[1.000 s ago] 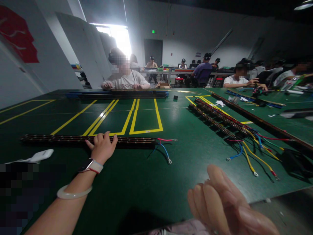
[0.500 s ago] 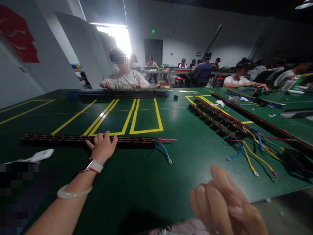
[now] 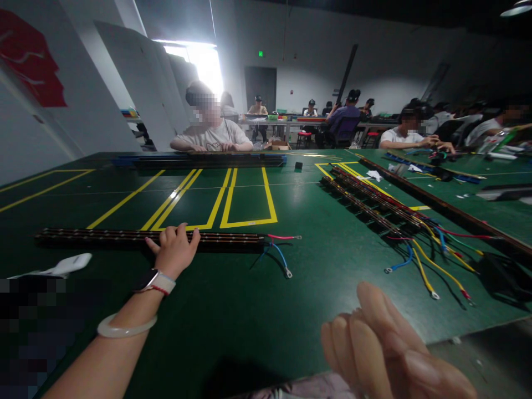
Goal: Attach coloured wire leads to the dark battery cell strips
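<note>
My left hand (image 3: pixel 173 252) rests on a long dark strip (image 3: pixel 103 237) that lies crosswise on the green table (image 3: pixel 316 260), fingers curled over its near edge. A red wire and a blue wire (image 3: pixel 282 259) trail from the strip's right end. My right hand (image 3: pixel 388 349) hovers close to the camera at the bottom right, fingers bunched together, with nothing visible in it.
More long strips with red, yellow and blue wires (image 3: pixel 424 249) lie at the right. A white cloth (image 3: pixel 66 265) lies at the left. A person (image 3: pixel 211 133) sits across the table behind a blue-edged strip (image 3: pixel 199 160). Other people work at tables beyond.
My right hand has shifted slightly, dropping a little lower in view. My left hand and the strip have not moved.
</note>
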A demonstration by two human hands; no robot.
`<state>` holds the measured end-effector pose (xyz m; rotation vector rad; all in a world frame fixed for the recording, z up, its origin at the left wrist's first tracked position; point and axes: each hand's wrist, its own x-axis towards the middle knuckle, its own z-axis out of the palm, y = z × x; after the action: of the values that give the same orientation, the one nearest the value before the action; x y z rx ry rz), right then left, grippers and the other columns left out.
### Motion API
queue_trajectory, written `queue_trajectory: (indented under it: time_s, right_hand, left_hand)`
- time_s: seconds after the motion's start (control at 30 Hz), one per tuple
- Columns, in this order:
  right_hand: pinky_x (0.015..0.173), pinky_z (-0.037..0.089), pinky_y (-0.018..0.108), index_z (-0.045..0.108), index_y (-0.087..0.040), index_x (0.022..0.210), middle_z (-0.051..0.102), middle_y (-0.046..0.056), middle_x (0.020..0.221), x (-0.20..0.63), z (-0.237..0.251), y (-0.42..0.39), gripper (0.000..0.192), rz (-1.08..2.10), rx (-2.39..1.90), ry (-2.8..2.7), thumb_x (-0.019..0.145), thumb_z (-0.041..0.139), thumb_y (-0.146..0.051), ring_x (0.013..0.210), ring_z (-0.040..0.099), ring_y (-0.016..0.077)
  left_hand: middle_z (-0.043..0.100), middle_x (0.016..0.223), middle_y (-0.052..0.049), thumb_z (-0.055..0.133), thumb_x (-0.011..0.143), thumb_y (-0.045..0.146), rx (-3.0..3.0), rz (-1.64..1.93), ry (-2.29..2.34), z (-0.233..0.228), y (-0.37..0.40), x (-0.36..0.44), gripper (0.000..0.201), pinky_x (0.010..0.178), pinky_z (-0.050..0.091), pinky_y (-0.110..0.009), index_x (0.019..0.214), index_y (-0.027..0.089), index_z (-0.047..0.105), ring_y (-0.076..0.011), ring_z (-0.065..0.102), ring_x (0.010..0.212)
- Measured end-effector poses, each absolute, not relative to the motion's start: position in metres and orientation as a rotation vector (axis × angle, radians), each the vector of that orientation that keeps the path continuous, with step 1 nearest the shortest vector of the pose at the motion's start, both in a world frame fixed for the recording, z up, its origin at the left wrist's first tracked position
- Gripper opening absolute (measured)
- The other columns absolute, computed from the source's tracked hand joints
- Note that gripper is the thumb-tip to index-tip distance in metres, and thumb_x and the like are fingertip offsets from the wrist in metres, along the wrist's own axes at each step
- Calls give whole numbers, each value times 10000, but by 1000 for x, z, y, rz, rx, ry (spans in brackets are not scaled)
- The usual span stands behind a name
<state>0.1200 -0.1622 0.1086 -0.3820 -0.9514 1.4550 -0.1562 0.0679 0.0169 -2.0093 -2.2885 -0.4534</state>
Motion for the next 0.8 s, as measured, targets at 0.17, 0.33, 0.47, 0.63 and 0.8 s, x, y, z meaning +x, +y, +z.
queue_trajectory:
  time_s: [0.17,0.33,0.47,0.63,0.8]
  right_hand:
    - [480,287,280,253,-236,659,281,-73,406,122,107,-161,375,1438,-414,-979,800,499,-483,413,259,123]
    - [477,261,281,248,-231,675,254,-69,421,119,105,-162,332,1402,-347,-960,814,457,-447,418,238,124]
    - [469,236,290,262,-235,672,273,-66,430,119,108,-163,362,1395,-415,-956,803,477,-495,422,228,124]
    - [504,264,298,283,-239,677,268,-69,437,121,113,-165,365,1452,-488,-954,790,501,-510,438,263,131]
    - [512,291,280,297,-240,702,279,-75,433,121,103,-158,314,1405,-420,-1023,820,486,-462,448,258,123]
  left_hand:
    - [447,1243,-241,197,891,447,-2025,-460,-2285,14,70,-159,589,1014,110,-671,1292,95,446,-385,350,1233]
    - [445,1239,-240,202,890,453,-2018,-451,-2279,13,71,-160,587,1012,110,-673,1293,98,440,-386,351,1227]
    - [447,1233,-238,223,889,427,-2002,-425,-2281,15,70,-158,566,1016,122,-662,1294,96,438,-383,348,1232]
    - [444,1242,-239,209,891,443,-2017,-445,-2287,13,71,-160,576,1019,113,-663,1294,104,441,-383,348,1234]
    - [447,1252,-232,221,891,429,-2011,-470,-2290,14,70,-158,567,1019,115,-660,1300,101,438,-378,344,1238]
